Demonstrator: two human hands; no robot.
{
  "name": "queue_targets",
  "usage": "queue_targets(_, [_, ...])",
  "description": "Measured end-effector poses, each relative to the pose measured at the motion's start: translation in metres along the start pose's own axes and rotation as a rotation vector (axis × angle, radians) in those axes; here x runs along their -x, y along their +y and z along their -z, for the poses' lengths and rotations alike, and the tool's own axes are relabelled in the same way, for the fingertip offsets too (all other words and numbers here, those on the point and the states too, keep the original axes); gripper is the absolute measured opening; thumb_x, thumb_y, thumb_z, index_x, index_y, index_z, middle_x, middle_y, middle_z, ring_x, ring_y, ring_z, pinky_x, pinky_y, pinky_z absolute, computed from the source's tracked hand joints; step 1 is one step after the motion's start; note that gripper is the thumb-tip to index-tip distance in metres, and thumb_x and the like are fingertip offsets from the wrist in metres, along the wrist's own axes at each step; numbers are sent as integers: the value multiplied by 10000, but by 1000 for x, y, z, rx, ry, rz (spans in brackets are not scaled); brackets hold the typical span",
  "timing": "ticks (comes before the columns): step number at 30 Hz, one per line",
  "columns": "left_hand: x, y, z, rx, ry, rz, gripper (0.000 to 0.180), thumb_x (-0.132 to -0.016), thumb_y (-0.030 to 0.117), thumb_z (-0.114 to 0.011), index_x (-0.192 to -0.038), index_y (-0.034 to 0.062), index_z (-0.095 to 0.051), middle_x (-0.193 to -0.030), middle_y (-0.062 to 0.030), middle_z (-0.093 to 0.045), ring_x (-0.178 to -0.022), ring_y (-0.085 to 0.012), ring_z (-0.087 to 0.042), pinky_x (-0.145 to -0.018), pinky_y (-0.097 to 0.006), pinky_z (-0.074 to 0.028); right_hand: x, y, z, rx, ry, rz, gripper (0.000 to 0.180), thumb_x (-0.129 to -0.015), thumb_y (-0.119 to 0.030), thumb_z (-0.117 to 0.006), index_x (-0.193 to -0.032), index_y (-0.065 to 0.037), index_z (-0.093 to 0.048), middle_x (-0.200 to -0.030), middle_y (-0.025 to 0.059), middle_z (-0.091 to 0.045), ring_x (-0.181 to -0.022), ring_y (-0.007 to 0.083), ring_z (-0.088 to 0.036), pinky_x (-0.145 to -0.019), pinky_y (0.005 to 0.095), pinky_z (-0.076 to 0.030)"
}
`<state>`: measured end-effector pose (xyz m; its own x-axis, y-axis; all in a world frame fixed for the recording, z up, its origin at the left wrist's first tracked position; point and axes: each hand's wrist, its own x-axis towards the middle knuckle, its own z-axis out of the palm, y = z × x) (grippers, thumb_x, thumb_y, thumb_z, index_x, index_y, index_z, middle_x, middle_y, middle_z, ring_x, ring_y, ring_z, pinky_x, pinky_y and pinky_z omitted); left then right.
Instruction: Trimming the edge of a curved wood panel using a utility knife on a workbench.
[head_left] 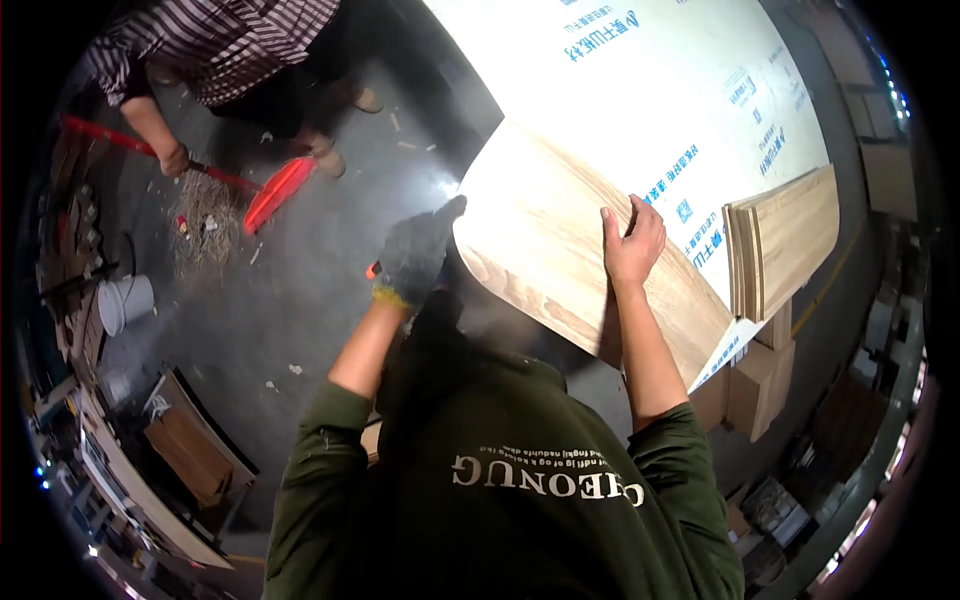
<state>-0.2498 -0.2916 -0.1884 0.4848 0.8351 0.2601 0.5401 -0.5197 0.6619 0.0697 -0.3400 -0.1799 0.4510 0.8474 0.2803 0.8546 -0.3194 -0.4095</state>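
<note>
My left hand (418,248), in a dark grey glove with a yellow cuff, is at the left edge of a wood-grain board (540,230). Its fingers are closed, and a small orange end (373,270) of some tool pokes out on its left side; the rest is hidden in the glove. Bare and with fingers spread, my right hand (636,245) lies on the board's top, near its right side. The board lies on a large white printed sheet (640,90) and overhangs it toward me.
A stack of narrow wood-grain panels (790,240) sits on the sheet's right end, with cartons (760,385) below. At upper left, a person in a striped shirt (215,45) holds a red-handled tool near a red dustpan (280,195) and debris. A white bucket (126,304) stands left.
</note>
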Motion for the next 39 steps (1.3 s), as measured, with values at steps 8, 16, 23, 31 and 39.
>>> queue_targets(8, [75,86,-63,-526,-413,559,298,-843,179,-564,-1088,14,-604,-925,-186,-628,-874,-334,-604,-758,-399,-492,0,-4,1,13,-64,-41,575,-803,-432,-698,-1219,-60,-558,-1227,151,-536,-1211,303,-449,-1108,489,-230])
queue_targets(16, [123,110,-124,-394,197,307,426,-905,120,-511,-1317,11,-501,-1154,-146,-600,-941,-313,-587,-848,-369,-474,2,64,44,-69,-105,16,632,-778,-329,-732,-1304,-78,-487,-1314,158,-487,-1254,314,-428,-1100,491,-275])
queue_targets(23, [14,74,-73,165,202,645,430,-954,246,-468,-1347,72,-492,-1246,-154,-599,-1043,-310,-597,-903,-369,-461,69,183,110,17,-140,173,701,-728,-307,-749,-1320,-46,-480,-1202,200,-501,-1120,375,-451,-990,463,-352])
queue_targets(31, [-33,-9,-65,-208,269,293,389,-918,218,-534,-1267,53,-579,-1216,-186,-615,-1103,-335,-590,-933,-353,-450,79,145,106,3,-231,158,786,-704,-318,-768,-1375,-82,-434,-1266,202,-457,-1182,367,-423,-1024,466,-336])
queue_targets(39, [58,124,-142,-201,243,346,431,-866,7,-497,-1279,88,-587,-1127,-174,-651,-944,-317,-629,-801,-345,-496,79,146,102,13,-152,170,761,-713,-343,-766,-1357,-77,-460,-1244,203,-476,-1158,372,-445,-998,471,-357])
